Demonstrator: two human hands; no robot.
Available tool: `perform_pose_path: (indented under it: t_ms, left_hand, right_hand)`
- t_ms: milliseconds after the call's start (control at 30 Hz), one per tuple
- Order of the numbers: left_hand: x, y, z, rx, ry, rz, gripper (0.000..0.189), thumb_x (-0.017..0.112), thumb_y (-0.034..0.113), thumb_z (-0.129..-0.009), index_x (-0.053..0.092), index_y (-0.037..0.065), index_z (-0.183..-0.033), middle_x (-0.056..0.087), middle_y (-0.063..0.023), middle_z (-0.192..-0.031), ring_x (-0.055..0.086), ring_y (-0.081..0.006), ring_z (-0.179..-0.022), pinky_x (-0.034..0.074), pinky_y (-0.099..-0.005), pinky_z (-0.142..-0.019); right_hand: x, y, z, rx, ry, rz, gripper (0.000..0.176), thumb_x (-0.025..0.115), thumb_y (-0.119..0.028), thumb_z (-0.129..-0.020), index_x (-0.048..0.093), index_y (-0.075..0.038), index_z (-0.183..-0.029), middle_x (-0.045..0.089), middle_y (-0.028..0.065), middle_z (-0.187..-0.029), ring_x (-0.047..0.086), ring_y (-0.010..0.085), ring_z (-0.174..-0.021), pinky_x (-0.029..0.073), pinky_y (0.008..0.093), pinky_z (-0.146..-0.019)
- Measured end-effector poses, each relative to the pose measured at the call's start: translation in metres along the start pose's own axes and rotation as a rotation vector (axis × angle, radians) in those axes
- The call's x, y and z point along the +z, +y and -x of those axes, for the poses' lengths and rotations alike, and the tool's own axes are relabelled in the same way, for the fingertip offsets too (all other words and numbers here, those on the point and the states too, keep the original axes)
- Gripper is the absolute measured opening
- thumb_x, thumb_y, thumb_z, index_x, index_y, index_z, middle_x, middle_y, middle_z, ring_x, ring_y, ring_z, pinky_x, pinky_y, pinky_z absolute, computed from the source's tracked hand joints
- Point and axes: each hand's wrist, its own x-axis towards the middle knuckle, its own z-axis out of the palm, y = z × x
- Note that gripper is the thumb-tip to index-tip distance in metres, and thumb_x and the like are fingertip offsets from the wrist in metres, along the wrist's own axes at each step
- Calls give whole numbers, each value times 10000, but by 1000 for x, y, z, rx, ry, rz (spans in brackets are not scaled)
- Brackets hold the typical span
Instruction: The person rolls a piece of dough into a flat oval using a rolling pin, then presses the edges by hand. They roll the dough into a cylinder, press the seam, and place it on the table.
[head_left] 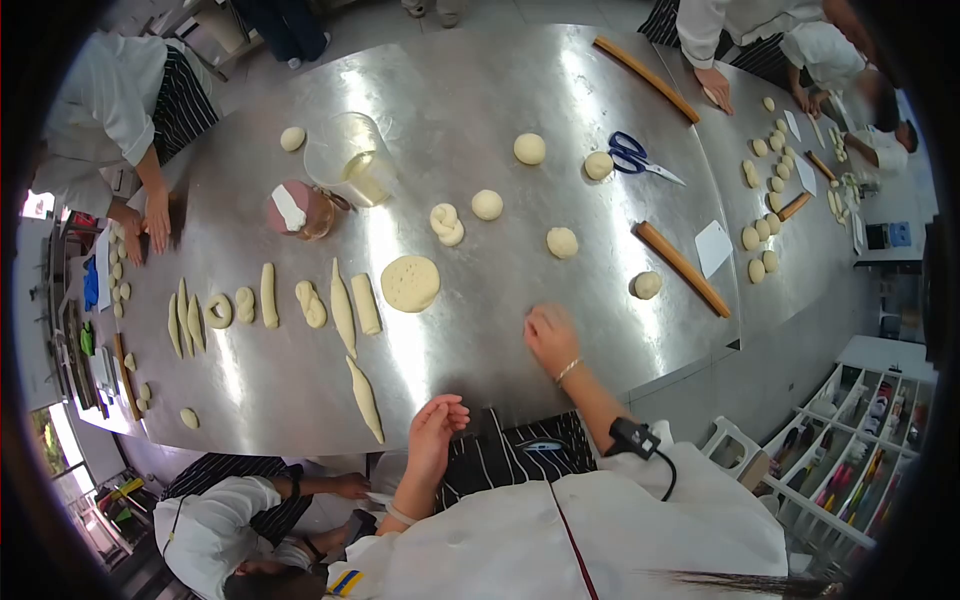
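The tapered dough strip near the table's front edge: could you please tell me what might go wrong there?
The tapered dough strip lies close to the steel table's near edge, just beside the left hand; a careless sweep might push it off. The right hand rests on bare steel farther off, a lesser threat.

worktop (480, 90): stainless steel | centre: pricked dough disc (410, 283), twisted dough knot (447, 224), loose dough balls (562, 242) | left: row of shaped dough pieces (268, 295), tapered dough roll (365, 400) near front edge | tools: 2 long wooden rolling pins (682, 268), blue-handled scissors (635, 155), clear jug (350, 158), pink-lidded jar (298, 210)
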Motion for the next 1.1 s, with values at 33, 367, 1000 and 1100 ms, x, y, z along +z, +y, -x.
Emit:
perform_pose_path:
  t_ms: [33, 367, 1000, 1100]
  left_hand:
    - [2, 4, 1, 23, -10, -21, 254, 454, 162, -1015, 615, 1, -1127, 663, -84, -956, 613, -152, -855, 478, -281, -789]
    - [-4, -3, 4, -7, -2, -32, 256, 457, 165, -1005, 597, -10, -1129, 649, -93, -954, 604, -169, -872, 470, -299, -805]
    - [-12, -4, 8, 8, -9, -71, 304, 464, 164, -1020, 599, -29, -1213, 682, -129, -1034, 643, -177, -889, 495, -284, -817]
    - [-6, 2, 9, 51, -39, -84, 330, 466, 182, -1014, 577, -35, -1236, 672, -134, -1051, 640, -195, -913, 493, -305, -833]
  right_hand:
    - [-4, 16, -14, 91, 10, 6, 192, 724, -31, -702, 606, -71, -848, 612, 100, -957, 586, 318, -912, 479, 407, -793]
    - [-8, 20, -14, 148, -9, -16, 232, 734, -38, -705, 653, -67, -920, 648, 71, -964, 600, 297, -916, 469, 421, -824]
    - [-8, -3, -4, -86, -40, 37, 239, 722, -3, -729, 667, -60, -954, 665, 72, -1054, 639, 272, -953, 501, 426, -886]
    - [-22, 13, 6, 180, 96, 37, 204, 729, -39, -722, 658, -68, -911, 659, 59, -1005, 635, 254, -952, 490, 426, -895]
